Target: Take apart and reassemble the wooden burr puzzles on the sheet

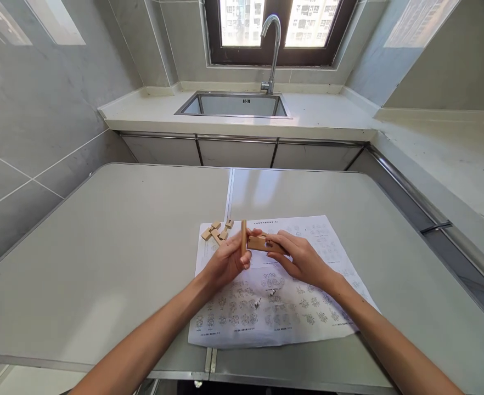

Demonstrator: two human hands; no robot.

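Grey table (102,252) under printed sheet (283,307), white counter (328,107) beyond

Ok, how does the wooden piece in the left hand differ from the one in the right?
Pose: the left piece stands upright, while the right piece lies nearly level.
Look: the left piece shows a narrow, plain side; the right piece shows a broader side with a cut-out.
Shared: both are light-brown wood, held above the printed sheet.
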